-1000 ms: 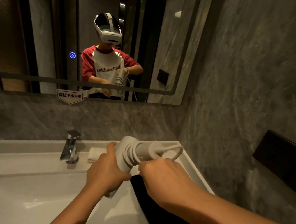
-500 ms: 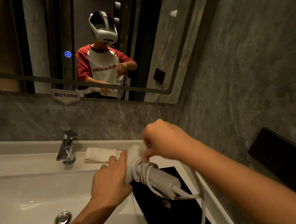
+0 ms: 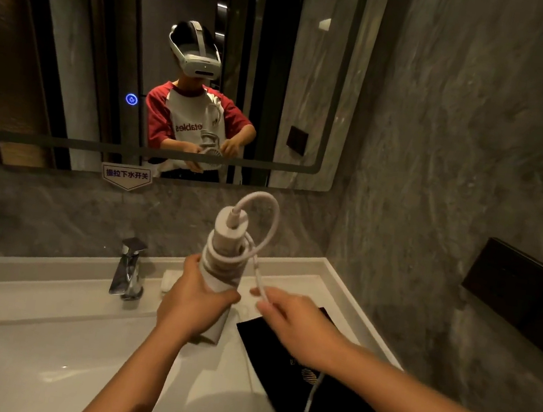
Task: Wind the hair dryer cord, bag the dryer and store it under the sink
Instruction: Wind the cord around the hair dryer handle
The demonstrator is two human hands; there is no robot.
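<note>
Black bag (image 3: 316, 381) on sink (image 3: 35, 365) rt of dryer (image 3: 224, 255), faucet (image 3: 128, 270) left.

1. A chrome faucet (image 3: 129, 268) stands at the back of the white counter (image 3: 29, 281), left of centre.
2. A small folded white towel (image 3: 170, 280) lies just right of the faucet.
3. A framed mirror (image 3: 77, 42) fills the upper left.
4. A dark wall panel (image 3: 523, 301) sits at the right.

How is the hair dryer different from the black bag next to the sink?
The hair dryer is white and hard-looking; the black bag is dark and looks soft. The dryer is held upright in the left hand, while the bag lies flat on the counter. The dryer has the cord wound around it; the bag looks flat and empty. Both are at the sink's right side.
</note>
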